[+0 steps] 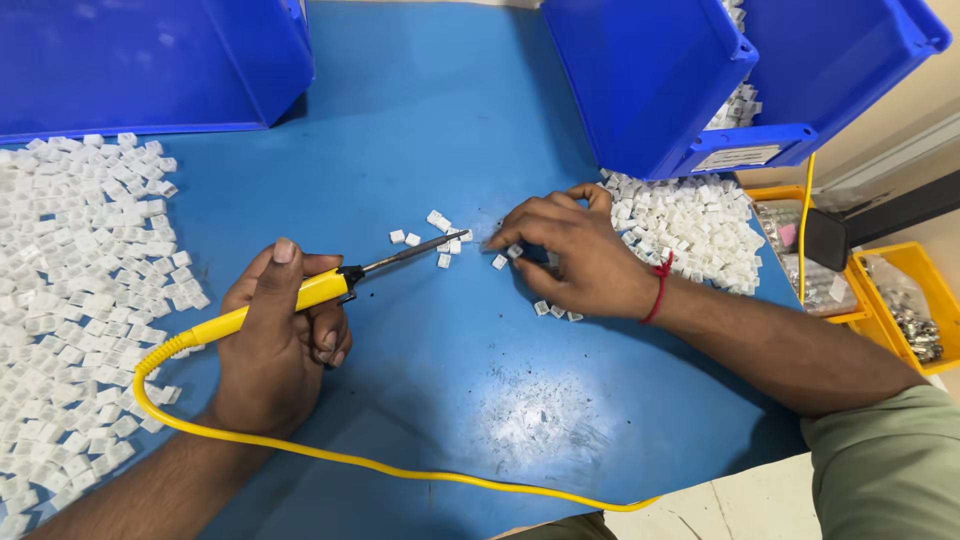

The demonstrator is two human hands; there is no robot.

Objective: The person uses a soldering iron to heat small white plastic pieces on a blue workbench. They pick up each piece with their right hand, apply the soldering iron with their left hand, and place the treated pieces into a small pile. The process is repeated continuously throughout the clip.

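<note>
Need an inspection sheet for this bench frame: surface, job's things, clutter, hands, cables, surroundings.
Surface: blue mat, scuffed whitish near the front edge.
Job's things: yellow-handled soldering iron, tip among a few loose small white parts.
Clutter: large spread of white parts at left; white heap spilling from the tilted blue bin.
Hands: left hand grips the iron; right hand pinches a white part.
Cables: yellow cord loops along the front.
Surroundings: second blue bin; yellow trays holding bagged parts.

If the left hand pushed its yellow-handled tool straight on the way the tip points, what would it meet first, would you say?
Most likely the small white pieces scattered right at the tip of the soldering iron in the left hand, then the fingertips of the right hand just beyond; height above the mat is unclear.
</note>
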